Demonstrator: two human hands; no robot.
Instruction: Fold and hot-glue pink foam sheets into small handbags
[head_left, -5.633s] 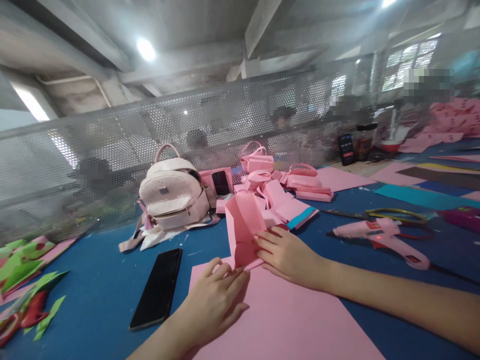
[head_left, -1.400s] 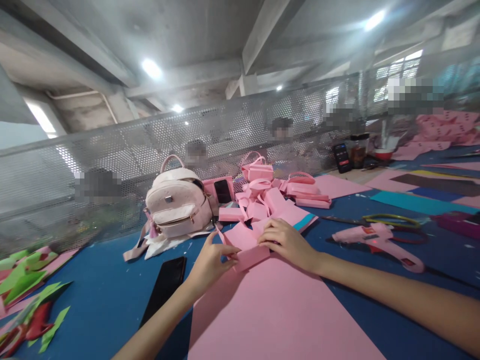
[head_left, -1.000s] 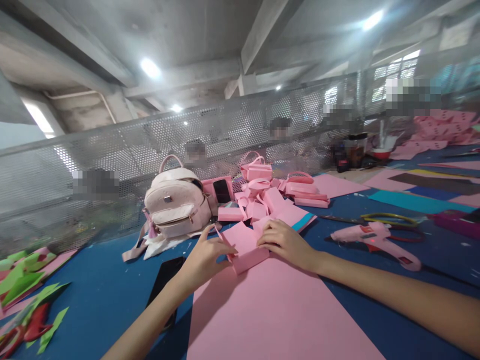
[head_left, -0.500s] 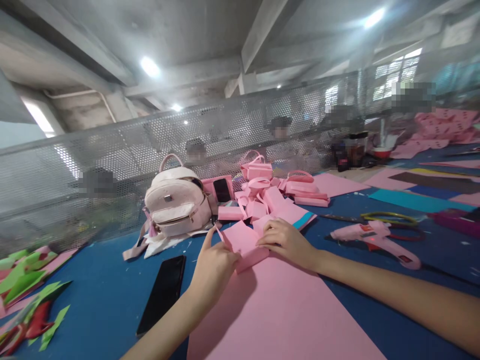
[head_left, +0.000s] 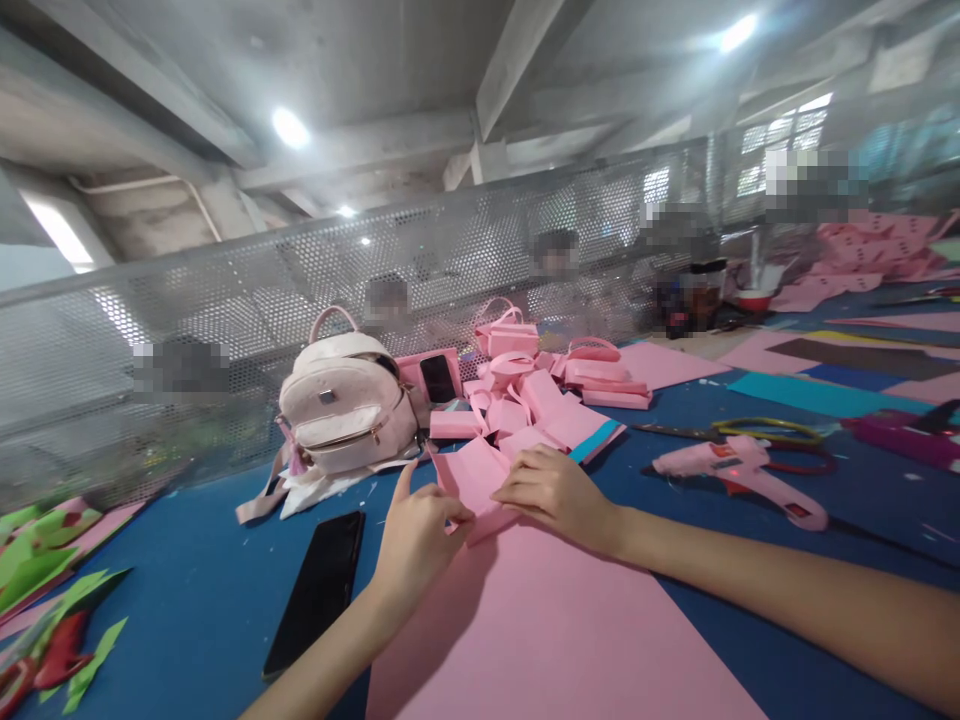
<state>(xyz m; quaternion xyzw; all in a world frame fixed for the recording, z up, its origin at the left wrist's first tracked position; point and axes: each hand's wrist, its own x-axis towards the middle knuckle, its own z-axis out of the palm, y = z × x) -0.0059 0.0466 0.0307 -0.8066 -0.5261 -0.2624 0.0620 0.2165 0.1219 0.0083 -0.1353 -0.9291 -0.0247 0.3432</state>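
Note:
Between my hands stands a folded piece of pink craft foam or card [head_left: 471, 472], its upper flap tilted up and its lower edge over a large flat pink sheet [head_left: 570, 620]. My left hand [head_left: 418, 530] pinches the left side of its lower edge, with the index finger raised. On the right side, my right hand [head_left: 551, 492] closes its fingers over the same edge and hides part of it. Just beyond my hands lies a heap of small pink foam bags [head_left: 517, 375]. A pink sheet with a blue strip [head_left: 598, 440] sits beside my right hand.
A black phone [head_left: 315, 590] lies left of the sheet, behind it a white backpack [head_left: 349, 400]. To the right rest a pink glue gun [head_left: 739, 470] and yellow-handled scissors [head_left: 772, 432]. Red scissors [head_left: 64, 650] and green scraps are far left. A perforated metal screen [head_left: 300, 270] crosses behind.
My right hand has moved slightly left along the edge of the folded pink piece. The left hand keeps its pinch, with its index finger still raised. The whole view has shifted a little.

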